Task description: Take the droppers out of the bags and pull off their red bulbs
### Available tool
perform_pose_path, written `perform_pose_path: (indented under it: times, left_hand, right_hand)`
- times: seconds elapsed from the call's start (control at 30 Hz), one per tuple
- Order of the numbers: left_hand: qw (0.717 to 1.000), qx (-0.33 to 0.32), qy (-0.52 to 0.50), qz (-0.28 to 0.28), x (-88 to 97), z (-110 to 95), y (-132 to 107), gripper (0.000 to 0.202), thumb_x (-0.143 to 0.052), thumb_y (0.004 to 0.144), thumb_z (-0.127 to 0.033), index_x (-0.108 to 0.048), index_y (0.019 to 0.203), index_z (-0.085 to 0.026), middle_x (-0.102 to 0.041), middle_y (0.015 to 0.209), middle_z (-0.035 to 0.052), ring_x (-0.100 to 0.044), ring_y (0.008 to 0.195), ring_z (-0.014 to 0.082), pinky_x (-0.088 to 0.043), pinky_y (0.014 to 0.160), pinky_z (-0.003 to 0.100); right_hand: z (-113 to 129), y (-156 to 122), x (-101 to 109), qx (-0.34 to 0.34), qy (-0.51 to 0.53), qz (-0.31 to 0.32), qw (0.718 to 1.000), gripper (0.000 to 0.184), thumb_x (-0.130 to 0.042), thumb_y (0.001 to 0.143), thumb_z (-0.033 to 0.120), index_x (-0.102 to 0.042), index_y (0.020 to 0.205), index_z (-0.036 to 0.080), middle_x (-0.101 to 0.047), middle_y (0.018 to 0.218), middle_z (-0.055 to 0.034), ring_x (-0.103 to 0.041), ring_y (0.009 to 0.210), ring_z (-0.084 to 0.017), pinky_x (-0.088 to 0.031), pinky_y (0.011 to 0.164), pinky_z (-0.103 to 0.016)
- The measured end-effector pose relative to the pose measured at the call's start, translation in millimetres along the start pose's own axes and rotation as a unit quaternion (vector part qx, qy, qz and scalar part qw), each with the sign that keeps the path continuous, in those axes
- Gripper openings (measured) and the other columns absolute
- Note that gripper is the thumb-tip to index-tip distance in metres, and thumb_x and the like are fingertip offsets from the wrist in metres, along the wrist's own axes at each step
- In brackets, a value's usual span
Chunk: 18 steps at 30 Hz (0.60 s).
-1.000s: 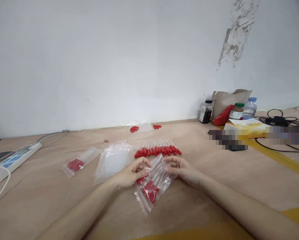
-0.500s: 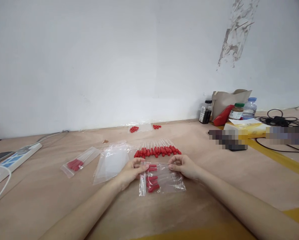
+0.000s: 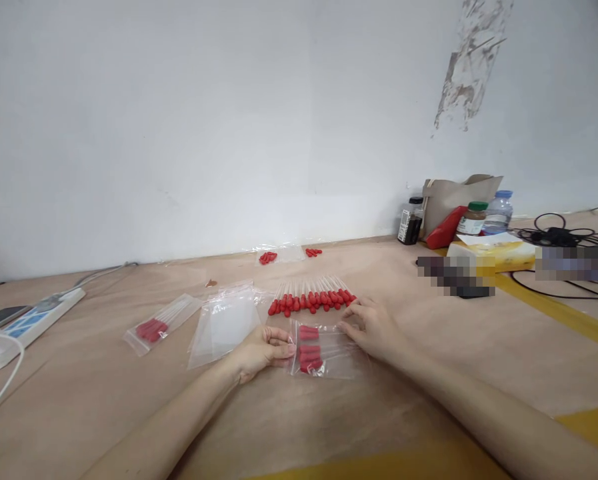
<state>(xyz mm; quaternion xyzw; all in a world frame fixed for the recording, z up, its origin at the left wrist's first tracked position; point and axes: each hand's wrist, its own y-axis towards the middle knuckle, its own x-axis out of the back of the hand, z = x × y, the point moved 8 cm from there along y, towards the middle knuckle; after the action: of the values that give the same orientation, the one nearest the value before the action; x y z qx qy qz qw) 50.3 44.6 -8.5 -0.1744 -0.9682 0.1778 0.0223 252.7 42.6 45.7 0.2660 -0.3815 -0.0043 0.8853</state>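
A clear zip bag (image 3: pixel 336 367) with several red-bulbed droppers (image 3: pixel 309 349) inside lies in front of me, bulbs toward the zip on the left. My left hand (image 3: pixel 263 350) pinches the bag's zip end between thumb and fingers. At the far right corner of the same bag, my right hand (image 3: pixel 373 330) has its fingers bent and closed on the film. Just beyond the bag rests a row of loose droppers (image 3: pixel 313 301), red bulbs facing me and clear stems pointing to the wall. Flat clear bags (image 3: pixel 223 327) lie stacked beyond my left hand.
Farther left lies a filled dropper bag (image 3: pixel 161 323), near a power strip (image 3: pixel 53 317) with cables. Against the wall is a bag with red bulbs (image 3: pixel 283 254). At right stand a dark bottle (image 3: pixel 411 223), a green-lidded jar (image 3: pixel 473 219), a tissue pack (image 3: pixel 493 253) and black cables (image 3: pixel 553 235).
The held bag has shifted slightly and its near edge now sits a little higher in view. My left hand has slid lower along the zip end; the droppers inside sit closer together.
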Motion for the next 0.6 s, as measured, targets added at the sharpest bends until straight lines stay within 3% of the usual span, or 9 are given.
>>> perform_pose_path:
  times: [0.07, 0.13, 0.23, 0.43, 0.6]
  left_hand:
    - [1.000, 0.011, -0.002, -0.006, -0.5, 1, 0, 0.039, -0.083, 0.040, -0.027, -0.062, 0.070, -0.011, -0.063, 0.058, 0.0005, -0.058, 0.055, 0.0101, -0.047, 0.060, 0.024]
    - [1.000, 0.014, 0.006, -0.004, -2.7, 0, 0, 0.039, -0.082, 0.041, -0.028, -0.063, 0.070, -0.011, -0.063, 0.058, -0.0001, -0.056, 0.052, 0.0089, -0.045, 0.058, 0.023]
    - [1.000, 0.009, 0.014, 0.021, -8.0, -1, -1, 0.035, -0.081, 0.045, -0.029, -0.065, 0.071, -0.011, -0.064, 0.060, -0.0002, -0.056, 0.054, 0.0081, -0.044, 0.059, 0.022]
    - [0.998, -0.018, 0.039, 0.054, -11.6, -5, -4, 0.034, -0.079, 0.049, -0.030, -0.068, 0.075, -0.011, -0.062, 0.059, 0.0001, -0.052, 0.053, 0.0072, -0.041, 0.057, 0.020]
    - [0.997, -0.024, 0.034, 0.060, -9.0, -5, -4, 0.035, -0.080, 0.048, -0.029, -0.068, 0.075, -0.011, -0.062, 0.060, 0.0001, -0.052, 0.055, 0.0080, -0.040, 0.059, 0.021]
  right_hand:
    - [28, 0, 0, 0.099, -0.024, -0.007, 0.995, 0.008, -0.056, 0.075, 0.023, -0.062, 0.073, 0.019, -0.059, 0.078, -0.0047, -0.051, 0.079, -0.017, -0.041, 0.074, -0.032]
    - [53, 1, -10, 0.183, -0.020, 0.028, 0.983, 0.012, -0.051, 0.079, 0.020, -0.064, 0.079, 0.020, -0.058, 0.077, -0.0046, -0.049, 0.078, -0.016, -0.041, 0.073, -0.031]
    - [78, 5, -27, 0.264, -0.028, 0.077, 0.961, 0.022, -0.046, 0.081, 0.014, -0.064, 0.092, 0.022, -0.059, 0.082, -0.0049, -0.048, 0.080, -0.015, -0.041, 0.071, -0.028]
    - [95, 14, -49, 0.385, -0.117, 0.126, 0.907, 0.031, -0.049, 0.081, 0.017, -0.060, 0.106, 0.031, -0.055, 0.107, -0.0049, -0.045, 0.096, -0.018, -0.036, 0.081, -0.034]
    - [96, 19, -53, 0.406, -0.095, 0.115, 0.902, 0.021, -0.048, 0.084, 0.025, -0.065, 0.095, 0.028, -0.061, 0.100, -0.0026, -0.046, 0.095, -0.016, -0.035, 0.081, -0.032]
